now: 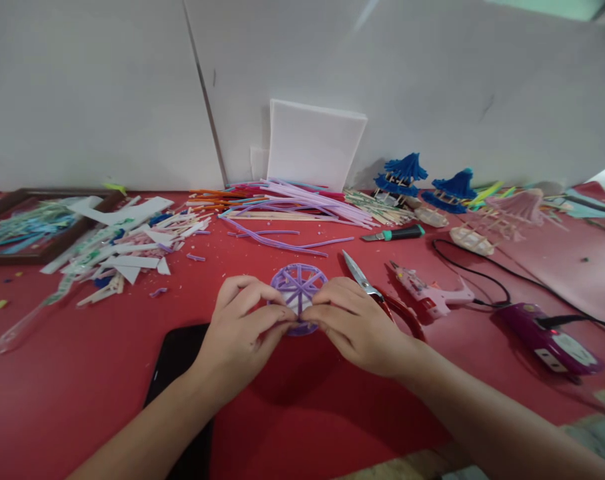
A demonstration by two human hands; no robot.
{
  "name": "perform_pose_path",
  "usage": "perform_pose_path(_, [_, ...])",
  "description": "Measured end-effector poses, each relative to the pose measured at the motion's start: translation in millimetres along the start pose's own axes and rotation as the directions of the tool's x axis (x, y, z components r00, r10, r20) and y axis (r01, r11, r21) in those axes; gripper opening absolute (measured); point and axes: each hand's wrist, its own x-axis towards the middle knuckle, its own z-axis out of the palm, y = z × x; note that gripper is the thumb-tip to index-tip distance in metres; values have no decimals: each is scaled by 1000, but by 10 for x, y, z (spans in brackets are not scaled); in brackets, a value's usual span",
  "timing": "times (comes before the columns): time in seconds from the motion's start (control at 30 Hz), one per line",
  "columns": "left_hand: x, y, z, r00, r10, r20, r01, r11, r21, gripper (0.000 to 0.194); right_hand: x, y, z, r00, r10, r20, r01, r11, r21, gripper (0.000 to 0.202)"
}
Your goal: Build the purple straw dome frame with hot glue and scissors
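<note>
Between my hands is a round purple pipe-cleaner frame, with spokes meeting at its middle and a white patch showing behind them. My left hand pinches its near left edge, fingers closed. My right hand pinches the near right edge, its fingertips almost meeting the left ones. Some of the near rim is hidden by my fingers. Just beyond my right hand lie scissors with red handles, partly covered by the hand. A black phone lies under my left forearm.
Purple pipe cleaners lie in a pile at the back. A utility knife, a pink glue gun and a purple power strip with a cable are at right. Paper scraps and a brown frame lie left. Small blue-roofed models stand back right.
</note>
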Motion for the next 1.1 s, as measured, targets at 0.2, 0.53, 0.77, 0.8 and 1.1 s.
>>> perform_pose_path(0.2, [-4,14,2,999,-24,-23,24,1000,9,16,-25,12,19,1000,15,-11,-14,998,54,20])
perform_pose_path(0.53, [-36,3,-7,995,-92,30,91,996,10,9,-46,-9,30,991,95,-94,-82,988,134,9])
perform_pose_path(0.77, [-42,-8,-5,999,-12,-47,15,998,58,8,-58,-7,-13,983,164,-84,-135,952,273,24])
perform_pose_path(0.8, [-41,-9,-5,999,-1,-52,4,998,66,10,-62,-7,-15,977,193,-89,-156,935,320,26])
perform_pose_path(1.1, [-19,-6,-8,997,54,-55,-49,995,91,22,224,-57,-88,849,527,-37,-330,583,742,33])
